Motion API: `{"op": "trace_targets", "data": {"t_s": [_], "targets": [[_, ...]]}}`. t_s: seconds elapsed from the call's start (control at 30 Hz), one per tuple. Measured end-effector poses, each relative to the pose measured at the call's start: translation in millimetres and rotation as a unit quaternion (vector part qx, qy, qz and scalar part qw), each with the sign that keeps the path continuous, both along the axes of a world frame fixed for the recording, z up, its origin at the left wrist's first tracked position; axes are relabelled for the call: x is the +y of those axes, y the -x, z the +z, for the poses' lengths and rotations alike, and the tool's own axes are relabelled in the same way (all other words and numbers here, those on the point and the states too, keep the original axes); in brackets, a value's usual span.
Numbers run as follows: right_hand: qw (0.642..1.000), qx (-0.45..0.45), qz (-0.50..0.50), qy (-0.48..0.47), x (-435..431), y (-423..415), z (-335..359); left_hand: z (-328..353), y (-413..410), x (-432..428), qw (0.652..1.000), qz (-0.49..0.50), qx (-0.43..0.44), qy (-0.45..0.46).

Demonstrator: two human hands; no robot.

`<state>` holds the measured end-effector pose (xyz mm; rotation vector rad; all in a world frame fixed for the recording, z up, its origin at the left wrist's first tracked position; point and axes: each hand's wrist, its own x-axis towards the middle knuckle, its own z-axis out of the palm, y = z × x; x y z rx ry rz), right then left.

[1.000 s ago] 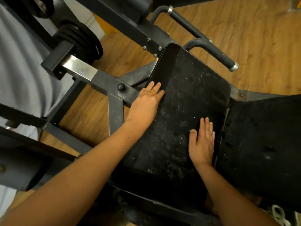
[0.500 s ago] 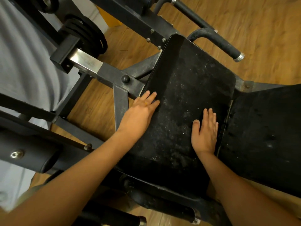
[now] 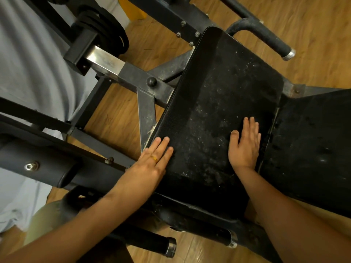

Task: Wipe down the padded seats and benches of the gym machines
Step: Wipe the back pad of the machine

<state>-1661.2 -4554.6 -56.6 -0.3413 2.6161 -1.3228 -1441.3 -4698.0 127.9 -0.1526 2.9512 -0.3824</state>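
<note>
Laid flat on the dusty padded seat (image 3: 218, 82): left hand (image 3: 152, 164) at its edge, right hand (image 3: 245, 147) near the neighbouring pad (image 3: 313, 149), fingers (image 3: 161, 145) straight, gripping nothing. Probably brushing off grit; no cloth seen.

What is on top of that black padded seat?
Two bare hands lie flat on the padded seat: the left hand at its left edge, the right hand near its right edge. Whitish specks dot it. Anything beneath the palms is hidden.
</note>
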Motion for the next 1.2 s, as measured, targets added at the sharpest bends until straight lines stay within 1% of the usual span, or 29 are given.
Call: {"op": "trace_targets", "data": {"t_s": [0.23,0.37,0.53,0.67,0.8,0.9,0.97,1.03,1.13,1.2], "targets": [[1.0,0.001,-0.004,0.004,0,0,-2,4,5,-4,0.999,0.003,-0.046,0.006],[1.0,0.002,-0.003,0.007,0,0,-4,0,31,-9,1.0,0.001,-0.025,0.012],[1.0,0.004,-0.005,0.0,0,0,-6,-7,101,-21,0.999,-0.013,0.046,0.009],[1.0,0.011,-0.004,-0.003,1,-1,-6,-8,174,-32,0.995,0.011,0.094,-0.003],[1.0,0.008,0.0,-0.017,-2,-2,-4,-11,233,-43,0.994,0.045,0.098,-0.019],[1.0,0.009,0.012,0.0,1,4,0,-11,222,-42,0.993,0.046,0.097,-0.04],[0.999,0.029,0.006,0.02,-1,24,4,-11,203,-41,0.993,0.027,0.106,-0.048],[0.999,0.024,0.008,0.035,-8,46,8,-15,194,-42,0.993,0.017,0.112,-0.042],[0.999,0.01,0.043,0.003,-17,56,4,-19,205,-46,0.993,0.017,0.115,-0.034],[0.999,0.011,0.037,0.003,-17,54,2,-21,222,-51,0.992,0.017,0.124,-0.024]]}}
